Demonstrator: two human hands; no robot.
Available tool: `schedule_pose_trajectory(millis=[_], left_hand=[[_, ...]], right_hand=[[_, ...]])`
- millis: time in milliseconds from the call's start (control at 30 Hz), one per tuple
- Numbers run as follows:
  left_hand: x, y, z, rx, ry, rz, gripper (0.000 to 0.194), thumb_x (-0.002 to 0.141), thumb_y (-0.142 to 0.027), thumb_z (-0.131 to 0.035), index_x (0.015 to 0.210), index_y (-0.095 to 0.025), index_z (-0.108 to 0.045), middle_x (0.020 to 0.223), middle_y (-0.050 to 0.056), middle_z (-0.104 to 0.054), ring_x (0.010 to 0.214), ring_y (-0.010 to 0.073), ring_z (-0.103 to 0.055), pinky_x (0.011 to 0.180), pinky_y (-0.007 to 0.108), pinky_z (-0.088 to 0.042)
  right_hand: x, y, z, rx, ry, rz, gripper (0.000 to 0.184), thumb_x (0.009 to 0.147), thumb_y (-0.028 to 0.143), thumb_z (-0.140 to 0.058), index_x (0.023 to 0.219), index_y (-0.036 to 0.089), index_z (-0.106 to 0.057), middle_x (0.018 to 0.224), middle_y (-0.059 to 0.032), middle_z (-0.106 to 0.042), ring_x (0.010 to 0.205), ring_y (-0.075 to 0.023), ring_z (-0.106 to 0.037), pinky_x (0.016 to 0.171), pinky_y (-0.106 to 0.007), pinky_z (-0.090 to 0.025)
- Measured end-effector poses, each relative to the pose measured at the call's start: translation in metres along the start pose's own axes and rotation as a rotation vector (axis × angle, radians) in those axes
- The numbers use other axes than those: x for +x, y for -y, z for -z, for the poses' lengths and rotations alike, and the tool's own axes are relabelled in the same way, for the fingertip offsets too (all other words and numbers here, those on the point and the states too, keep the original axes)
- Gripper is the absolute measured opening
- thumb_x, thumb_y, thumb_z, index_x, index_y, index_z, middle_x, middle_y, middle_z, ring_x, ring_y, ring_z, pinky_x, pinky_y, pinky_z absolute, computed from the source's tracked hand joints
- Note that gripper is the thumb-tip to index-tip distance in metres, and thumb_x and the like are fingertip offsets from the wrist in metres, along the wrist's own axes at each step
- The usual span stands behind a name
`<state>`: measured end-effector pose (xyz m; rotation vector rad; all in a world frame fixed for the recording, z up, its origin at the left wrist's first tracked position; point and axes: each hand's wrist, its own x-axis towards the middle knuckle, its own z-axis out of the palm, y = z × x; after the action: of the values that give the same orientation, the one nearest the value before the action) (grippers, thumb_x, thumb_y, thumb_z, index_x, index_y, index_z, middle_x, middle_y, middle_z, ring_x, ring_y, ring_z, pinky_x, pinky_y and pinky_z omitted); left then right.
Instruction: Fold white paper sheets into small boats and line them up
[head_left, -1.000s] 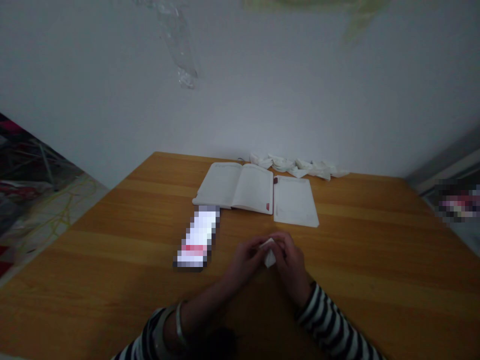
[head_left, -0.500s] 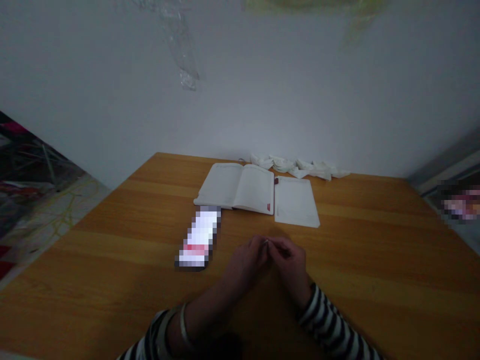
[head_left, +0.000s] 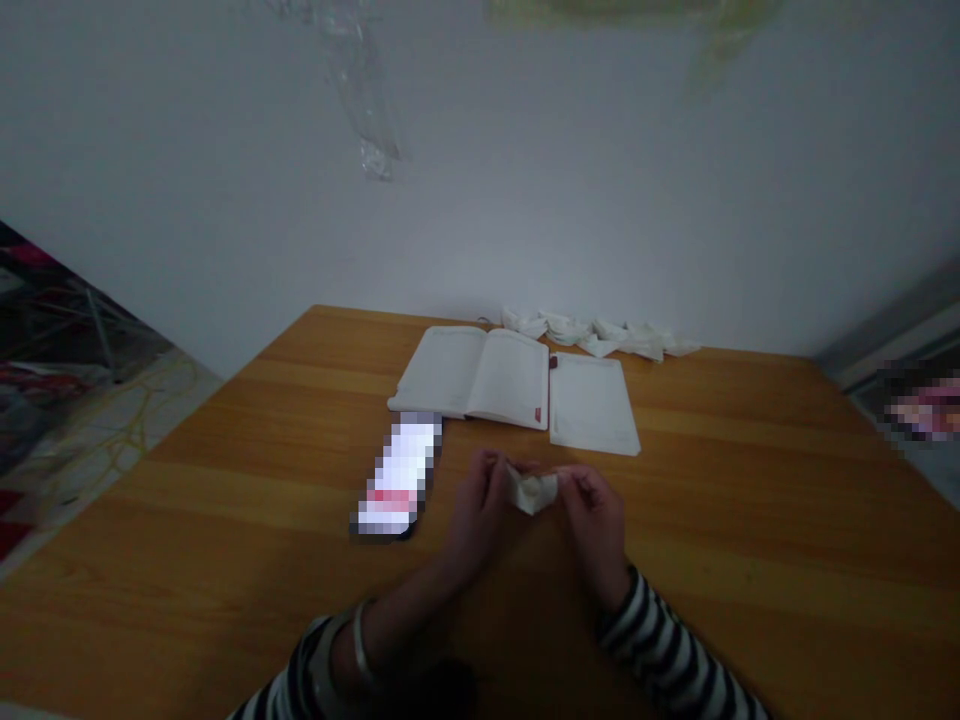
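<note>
The hands — left (head_left: 480,505) and right (head_left: 596,515) — pinch a small folded white paper (head_left: 532,492) between them, over the tabletop (head_left: 712,580) and nearer the wearer than the open notebook (head_left: 480,372). A small red mark (head_left: 538,414) sits at the notebook's lower right corner — any lettering is too small to read. The phone's screen (head_left: 400,475) is pixelated.

White paper piece (head_left: 534,494): almost hidden between fingertips half second ago, now showing wide and pale, stretched between both hands. Left hand (head_left: 480,512) and right hand (head_left: 598,520) farther apart than before, each at opposite end of paper piece.
</note>
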<state>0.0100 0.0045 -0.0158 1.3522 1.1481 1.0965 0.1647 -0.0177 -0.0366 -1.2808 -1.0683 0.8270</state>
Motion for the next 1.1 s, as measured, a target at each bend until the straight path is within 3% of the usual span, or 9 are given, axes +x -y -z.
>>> schedule_pose_trajectory(millis=[133,267,333,433,567,667,800,933,1100], left_hand=[[0.002,0.0,0.0,-0.17,-0.012,0.052,0.02,0.097,-0.043,-0.042,0.094,-0.023,-0.045,0.102,0.009,-0.073,0.093,0.0226,-0.071,0.082,0.039,-0.056],[-0.003,0.0,0.003,0.156,0.104,-0.105,0.018,0.09,-0.028,-0.057,0.107,-0.021,-0.059,0.118,0.01,-0.067,0.105,0.0237,-0.066,0.089,0.038,-0.054],[-0.004,0.0,0.004,0.309,0.142,-0.168,0.013,0.087,-0.022,-0.059,0.099,-0.021,-0.065,0.122,0.01,-0.065,0.105,0.0234,-0.065,0.09,0.036,-0.052],[-0.002,0.002,0.005,0.369,0.159,-0.218,0.01,0.09,-0.022,-0.057,0.087,-0.019,-0.066,0.112,0.009,-0.068,0.097,0.0212,-0.066,0.084,0.033,-0.052],[-0.001,0.002,0.007,0.431,0.173,-0.181,0.015,0.092,-0.021,-0.052,0.1,-0.02,-0.065,0.101,0.008,-0.071,0.091,0.0216,-0.067,0.08,0.032,-0.051],[-0.003,-0.002,0.01,0.628,0.261,-0.197,0.03,0.088,-0.018,-0.056,0.116,-0.024,-0.062,0.106,0.008,-0.07,0.089,0.0233,-0.066,0.079,0.034,-0.05],[-0.008,-0.006,0.014,0.796,0.348,-0.28,0.029,0.081,-0.015,-0.061,0.107,-0.024,-0.067,0.091,0.006,-0.069,0.079,0.0227,-0.064,0.073,0.032,-0.047],[-0.006,-0.007,0.014,0.554,0.21,-0.255,0.01,0.088,-0.021,-0.056,0.089,-0.019,-0.065,0.086,0.006,-0.067,0.076,0.0196,-0.062,0.07,0.029,-0.047],[0.0,0.001,0.007,0.037,-0.078,-0.012,0.029,0.09,-0.04,-0.056,0.073,-0.018,-0.053,0.072,0.001,-0.06,0.071,0.0161,-0.059,0.066,0.026,-0.047]], right_hand=[[0.003,-0.001,0.003,-0.057,-0.099,0.043,0.021,0.089,0.034,-0.058,0.076,0.019,-0.063,0.067,-0.0013,-0.066,0.061,-0.0161,-0.062,0.059,-0.027,-0.052],[-0.003,0.0,0.003,-0.208,0.025,0.08,0.018,0.092,0.032,-0.055,0.081,0.021,-0.066,0.075,-0.0038,-0.071,0.069,-0.0186,-0.067,0.065,-0.029,-0.053],[-0.006,0.001,0.003,-0.253,0.048,0.087,0.019,0.093,0.031,-0.054,0.084,0.021,-0.066,0.079,-0.0046,-0.073,0.072,-0.0195,-0.068,0.067,-0.03,-0.053],[-0.006,0.0,0.004,-0.25,0.031,0.084,0.019,0.094,0.032,-0.052,0.086,0.022,-0.066,0.085,-0.0054,-0.075,0.076,-0.0204,-0.07,0.07,-0.031,-0.054],[-0.004,-0.002,0.007,-0.256,0.003,0.119,0.018,0.095,0.032,-0.051,0.086,0.022,-0.063,0.089,-0.0057,-0.076,0.076,-0.0207,-0.071,0.07,-0.031,-0.054],[-0.004,-0.002,0.009,-0.388,0.1,0.194,0.018,0.094,0.029,-0.05,0.087,0.023,-0.065,0.091,-0.0051,-0.076,0.079,-0.0209,-0.072,0.072,-0.032,-0.054],[-0.005,0.001,0.01,-0.457,0.169,0.215,0.019,0.094,0.027,-0.05,0.087,0.024,-0.067,0.088,-0.0044,-0.075,0.077,-0.0209,-0.071,0.071,-0.032,-0.052],[-0.001,-0.001,0.009,-0.189,0.021,0.077,0.019,0.093,0.037,-0.053,0.084,0.022,-0.062,0.082,-0.0051,-0.074,0.071,-0.02,-0.068,0.065,-0.031,-0.053],[0.005,-0.01,0.005,0.295,-0.113,-0.185,0.028,0.088,0.048,-0.059,0.079,0.022,-0.053,0.074,-0.0019,-0.069,0.064,-0.0172,-0.065,0.059,-0.029,-0.053]])
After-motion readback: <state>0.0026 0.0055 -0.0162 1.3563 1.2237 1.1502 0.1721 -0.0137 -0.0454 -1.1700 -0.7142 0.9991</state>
